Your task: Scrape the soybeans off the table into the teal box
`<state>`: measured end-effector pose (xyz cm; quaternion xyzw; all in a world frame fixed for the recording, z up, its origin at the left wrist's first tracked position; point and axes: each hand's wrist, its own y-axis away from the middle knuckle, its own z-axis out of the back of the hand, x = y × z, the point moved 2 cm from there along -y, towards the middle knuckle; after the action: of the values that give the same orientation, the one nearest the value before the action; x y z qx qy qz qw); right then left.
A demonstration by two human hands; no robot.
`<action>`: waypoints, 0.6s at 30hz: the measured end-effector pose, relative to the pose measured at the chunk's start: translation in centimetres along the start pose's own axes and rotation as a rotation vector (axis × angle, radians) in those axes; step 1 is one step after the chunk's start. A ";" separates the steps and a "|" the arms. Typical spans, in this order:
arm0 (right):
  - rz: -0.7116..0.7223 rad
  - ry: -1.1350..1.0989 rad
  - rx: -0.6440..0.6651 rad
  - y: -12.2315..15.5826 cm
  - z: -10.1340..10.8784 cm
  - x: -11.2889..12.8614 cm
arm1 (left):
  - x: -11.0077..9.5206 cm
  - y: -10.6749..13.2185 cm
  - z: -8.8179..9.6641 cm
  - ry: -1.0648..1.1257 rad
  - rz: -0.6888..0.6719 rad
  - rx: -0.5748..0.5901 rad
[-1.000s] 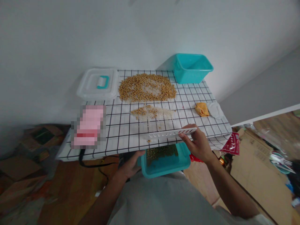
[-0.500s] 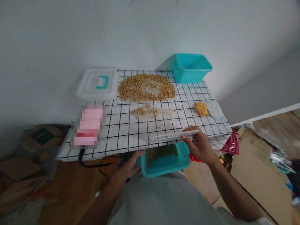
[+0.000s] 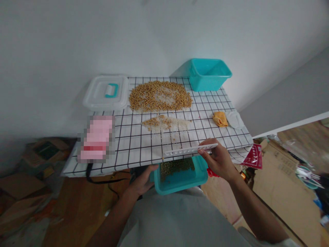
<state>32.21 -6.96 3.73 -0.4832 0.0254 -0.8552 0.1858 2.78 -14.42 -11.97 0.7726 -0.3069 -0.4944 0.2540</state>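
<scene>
My right hand [image 3: 218,159] grips one end of a white slotted plastic strip [image 3: 189,150], held flat at the near edge of the checked tablecloth [image 3: 133,144]. My left hand [image 3: 142,180] holds a teal tub [image 3: 180,180] just below that table edge; the tub has brown beans in its far part. On the cloth lie a large pile of tan beans mixed with white grains [image 3: 160,96] and a smaller mixed heap [image 3: 166,122] nearer to me.
A second teal tub [image 3: 209,73] stands at the back right, and a clear lid with a teal handle [image 3: 106,92] at the back left. An orange cloth [image 3: 220,119] and a small white lid [image 3: 235,120] lie at the right. Cardboard covers the floor.
The white strip in my right hand has slid a little toward the table's near edge. My left hand and the tub have stayed put.
</scene>
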 end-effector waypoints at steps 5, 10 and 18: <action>-0.007 0.003 -0.011 0.1 0.0 0.1 | 0.3 -0.3 0.4 0.025 0.001 -0.021; 0.022 -0.011 0.015 0.1 0.0 0.3 | 0.3 -0.3 0.4 0.039 -0.008 -0.022; -0.019 0.015 -0.068 0.0 0.1 0.0 | -0.5 0.2 -0.3 0.016 -0.011 -0.014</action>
<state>32.33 -6.97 3.78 -0.4830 0.0515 -0.8591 0.1611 2.82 -14.21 -11.43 0.7762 -0.2971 -0.4919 0.2593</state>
